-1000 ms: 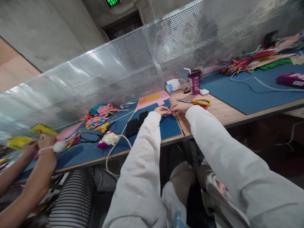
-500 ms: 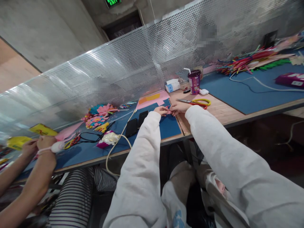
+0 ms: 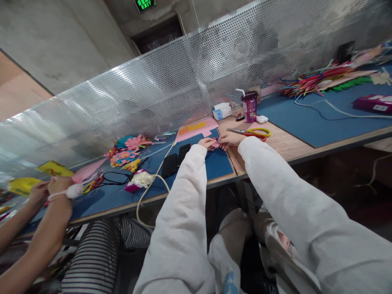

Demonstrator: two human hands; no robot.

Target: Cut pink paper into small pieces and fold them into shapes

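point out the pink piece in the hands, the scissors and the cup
Pink piece (image 3: 216, 144): head view, on its small visible part.
Scissors (image 3: 247, 132): head view, where the blades meet the handles.
Cup (image 3: 250, 109): head view, on its purple side.

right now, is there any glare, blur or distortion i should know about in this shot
Head view: bright streaks glare off the perforated screen; head view: wide-angle stretch enlarges the pale sleeves toward the bottom; head view: the pink piece between the fingers is too small for detail; head view: deep shadow under the table.
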